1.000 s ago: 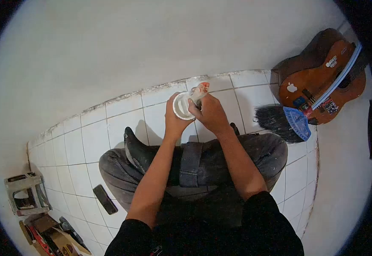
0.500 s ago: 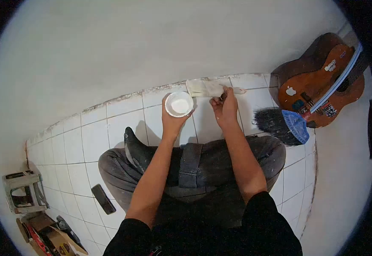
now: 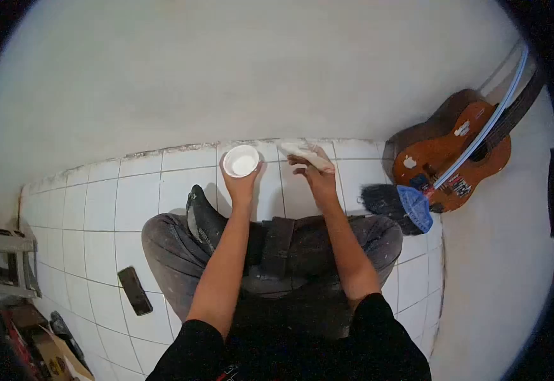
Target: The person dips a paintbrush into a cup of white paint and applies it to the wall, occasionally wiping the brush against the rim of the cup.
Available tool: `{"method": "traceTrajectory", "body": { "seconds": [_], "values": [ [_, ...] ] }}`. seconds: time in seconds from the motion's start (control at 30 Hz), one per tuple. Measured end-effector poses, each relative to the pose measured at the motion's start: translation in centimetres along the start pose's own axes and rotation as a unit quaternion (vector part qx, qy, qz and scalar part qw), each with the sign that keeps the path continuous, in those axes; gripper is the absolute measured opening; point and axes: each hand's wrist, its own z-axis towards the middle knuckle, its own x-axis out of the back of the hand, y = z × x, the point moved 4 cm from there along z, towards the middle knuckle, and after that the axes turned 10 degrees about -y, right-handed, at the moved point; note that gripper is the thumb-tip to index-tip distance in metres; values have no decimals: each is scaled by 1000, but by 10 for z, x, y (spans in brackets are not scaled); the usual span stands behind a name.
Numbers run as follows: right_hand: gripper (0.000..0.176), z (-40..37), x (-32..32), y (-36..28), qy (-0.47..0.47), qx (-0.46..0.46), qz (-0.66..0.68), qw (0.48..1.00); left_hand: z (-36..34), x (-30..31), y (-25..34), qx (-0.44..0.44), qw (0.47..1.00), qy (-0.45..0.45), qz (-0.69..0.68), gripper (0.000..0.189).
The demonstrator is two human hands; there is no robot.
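My left hand (image 3: 241, 184) is wrapped round a small white bowl (image 3: 241, 161) and holds it upright above the floor tiles. Its inside looks white too; whether anything lies in it I cannot make out. To the right, my right hand (image 3: 319, 181) grips a whitish, clear plastic bag (image 3: 309, 153) that slants across its fingers. The bag has pale contents, and its far end lies near the foot of the wall. Thumb and some fingers of this hand point left, towards the bowl.
A guitar (image 3: 458, 165) leans in the right corner, with a blue-handled black broom (image 3: 394, 206) before it. At left lie a phone (image 3: 135, 291), a grey stool (image 3: 9, 261) and a cardboard box (image 3: 55, 355). My crossed legs (image 3: 277, 247) are below my hands.
My right hand has taken hold of the plastic bag, which has turned from lying level to slanting. The bowl stays in my left hand. The whole view has shifted a little.
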Motion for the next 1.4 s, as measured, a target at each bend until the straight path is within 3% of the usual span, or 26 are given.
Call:
{"method": "traceTrajectory", "body": {
  "seconds": [0.17, 0.23, 0.3, 0.4, 0.57, 0.73, 0.83, 0.9, 0.97, 1.0, 1.07, 1.17, 1.23, 1.3, 1.4],
  "values": [
    [47, -11, -15, -5, -29, -17, -3, 999, 16, 29, 33, -52, 999, 13, 7, 87],
    [42, -11, -22, -11, -15, -45, 35, 998, 27, 45, 56, -23, 998, -16, -52, 84],
    [27, -11, -30, -19, -2, -120, -43, 992, 41, 63, 82, -34, 996, -53, -62, 82],
    [16, -5, -35, -1, 35, -67, -41, 996, 54, 97, 107, -42, 998, -48, -18, 79],
    [11, -3, -48, 17, 108, -91, -84, 986, 66, 151, 67, -45, 999, 10, -8, 85],
    [14, 21, -59, 27, 115, -27, -144, 982, 67, 165, 40, -20, 995, 99, -5, 90],
    [13, 44, -71, 22, 141, -54, -127, 980, 71, 161, 35, -32, 994, 99, 14, 89],
    [13, 62, -67, 31, 119, -11, -136, 983, 69, 157, 30, -22, 995, 97, 6, 87],
    [13, 69, -64, 35, 154, -135, -148, 968, 72, 155, 23, -41, 996, 81, -8, 87],
    [13, 71, -62, 46, 150, -138, -151, 967, 73, 156, 19, -37, 996, 78, -6, 88],
    [16, 74, -54, 72, 169, -69, -107, 977, 73, 157, 22, -29, 996, 87, 8, 89],
    [16, 62, -63, 67, 189, -133, -101, 968, 73, 157, 23, -11, 996, 92, -7, 91],
    [16, 58, -65, 64, 182, -118, -112, 970, 72, 156, 27, 2, 995, 93, -37, 92],
    [15, 58, -68, 55, 180, -35, -98, 978, 70, 157, 29, 15, 995, 94, -30, 94],
    [15, 70, -64, 41, 152, -41, -130, 979, 70, 156, 26, 18, 995, 96, -32, 95]
  ]
}}
